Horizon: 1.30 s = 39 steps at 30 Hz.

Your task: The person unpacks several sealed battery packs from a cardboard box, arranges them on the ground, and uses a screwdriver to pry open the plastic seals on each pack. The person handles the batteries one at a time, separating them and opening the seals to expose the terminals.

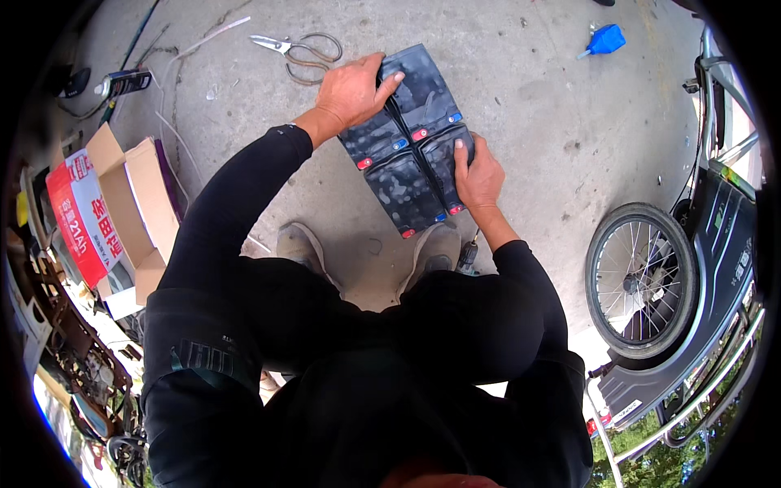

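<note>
Resting on: grey concrete floor (pixel 537 122) (stained) lay under four black batteries (pixel 411 142).
Left hand (pixel 351 91): fingers spread flat over their far corner.
Right hand (pixel 476 177): fingers together, pressing the near edge.
Nearby: scissors (pixel 297 50), cardboard box (pixel 134 203), wheel (pixel 639 281).

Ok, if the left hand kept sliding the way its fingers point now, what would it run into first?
The left hand lies on the black batteries, fingers pointing toward the picture's right. Going on, it would cross the far battery's top, then bare concrete floor. The blue funnel-like tool probably sits off that line.
</note>
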Tool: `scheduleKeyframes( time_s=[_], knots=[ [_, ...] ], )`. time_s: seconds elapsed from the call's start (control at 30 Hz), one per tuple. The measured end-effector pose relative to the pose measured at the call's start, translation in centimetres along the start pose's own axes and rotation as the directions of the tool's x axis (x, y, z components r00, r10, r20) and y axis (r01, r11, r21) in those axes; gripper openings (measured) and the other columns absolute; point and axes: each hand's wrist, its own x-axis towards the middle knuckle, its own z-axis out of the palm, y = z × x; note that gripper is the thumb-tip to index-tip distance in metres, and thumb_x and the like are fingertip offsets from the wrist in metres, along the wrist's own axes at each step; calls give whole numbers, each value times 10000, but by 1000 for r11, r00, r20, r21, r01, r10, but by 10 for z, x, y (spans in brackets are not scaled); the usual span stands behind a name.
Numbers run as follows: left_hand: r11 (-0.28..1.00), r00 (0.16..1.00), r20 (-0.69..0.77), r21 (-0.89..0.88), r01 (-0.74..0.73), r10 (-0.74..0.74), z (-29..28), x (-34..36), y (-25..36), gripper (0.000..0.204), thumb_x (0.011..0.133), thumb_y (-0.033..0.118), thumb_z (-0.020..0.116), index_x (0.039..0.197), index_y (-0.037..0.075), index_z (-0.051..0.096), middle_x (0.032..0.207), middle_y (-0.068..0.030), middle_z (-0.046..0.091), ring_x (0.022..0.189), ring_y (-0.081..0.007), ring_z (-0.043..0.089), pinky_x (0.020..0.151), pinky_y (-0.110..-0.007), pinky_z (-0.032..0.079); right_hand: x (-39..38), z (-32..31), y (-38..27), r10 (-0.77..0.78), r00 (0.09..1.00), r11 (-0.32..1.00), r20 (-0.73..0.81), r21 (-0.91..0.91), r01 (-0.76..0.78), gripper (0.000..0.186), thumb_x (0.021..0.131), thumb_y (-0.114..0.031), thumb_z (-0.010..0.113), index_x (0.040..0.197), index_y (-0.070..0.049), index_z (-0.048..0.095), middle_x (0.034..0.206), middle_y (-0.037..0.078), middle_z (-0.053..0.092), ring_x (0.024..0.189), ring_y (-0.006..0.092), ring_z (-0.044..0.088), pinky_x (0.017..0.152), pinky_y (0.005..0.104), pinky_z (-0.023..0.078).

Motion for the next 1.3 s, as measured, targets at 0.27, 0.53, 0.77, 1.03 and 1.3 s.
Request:
scheduleKeyframes(
  time_s=[0.27,0.53,0.77,1.03,1.3],
  knots=[
    [984,986,79,-92,152,-145,5,20,-15,583,1030,551,426,1184,5,562,1013,-293,690,1003,-448,668,829,-534,520,79,-1,13,-91,993,964,69,-244,105,465,999,-503,512,1060,-71,673,967,225,725,866,434,695,765,526,538],
    [996,961,270,-50,72,-56,-5,-22,-69,632,1048,574,370,1112,-15,592,1004,-292,688,1003,-458,654,870,-539,500,107,-5,12,51,998,921,-48,-385,-66,590,1012,-574,397,983,-98,745,960,228,736,907,431,706,802,520,553],
    [996,901,432,94,-8,-33,-31,-71,-102,743,1033,634,312,964,7,705,967,-243,712,965,-434,675,850,-521,521,113,10,31,-56,994,892,-96,-453,6,560,1052,-517,366,1008,-115,754,899,212,742,828,442,707,709,555,548],
    [994,884,458,94,58,-95,-31,-86,-97,665,1005,599,415,1086,27,744,1078,-214,724,1046,-438,667,943,-522,512,106,24,46,-19,994,928,-111,-373,-24,625,1063,-547,306,1189,-109,734,1043,223,731,930,463,680,777,562,529],
    [962,979,-124,206,182,-159,-125,-130,-218,360,936,349,638,1162,70,661,1243,-134,626,1150,-358,612,921,-494,530,93,38,28,-9,991,938,-134,-344,-38,587,1074,-491,335,1135,-70,739,997,230,730,895,463,680,751,559,530]
  ],
)
